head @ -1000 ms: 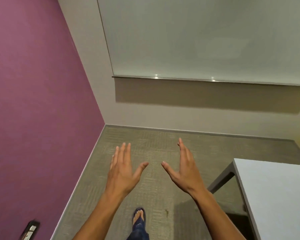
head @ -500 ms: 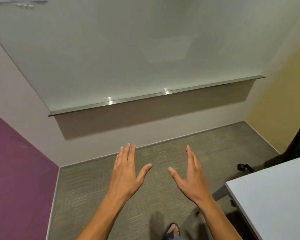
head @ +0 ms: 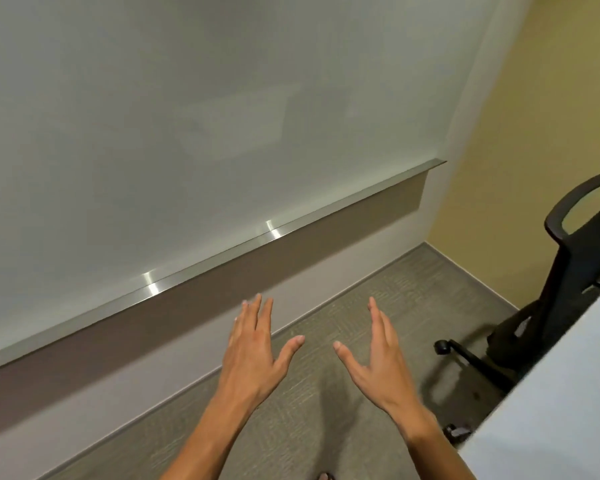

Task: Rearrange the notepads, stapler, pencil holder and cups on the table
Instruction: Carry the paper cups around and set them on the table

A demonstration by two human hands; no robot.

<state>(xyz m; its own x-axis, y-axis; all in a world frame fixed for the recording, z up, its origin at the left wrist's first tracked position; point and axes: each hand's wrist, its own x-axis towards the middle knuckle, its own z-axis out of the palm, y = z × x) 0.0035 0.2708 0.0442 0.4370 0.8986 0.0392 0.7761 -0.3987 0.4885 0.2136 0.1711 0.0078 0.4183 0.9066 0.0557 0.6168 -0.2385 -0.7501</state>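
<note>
Whiteboard (head: pixel 187 133), chair (head: pixel 568 289) beside table (head: pixel 568 410)

I count two hands, my left hand (head: pixel 252 355) and right hand (head: pixel 383 362), both empty with fingers spread. One whiteboard (head: pixel 187 133) at eleven o'clock, one black office chair (head: pixel 565 289) at three, one table (head: pixel 561 410) corner at four.

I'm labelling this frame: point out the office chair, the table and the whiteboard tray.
Office chair (head: pixel 565 271): head view, backrest.
Table (head: pixel 568 393): head view, bare top.
Whiteboard tray (head: pixel 222 259): head view, metal ledge.
</note>
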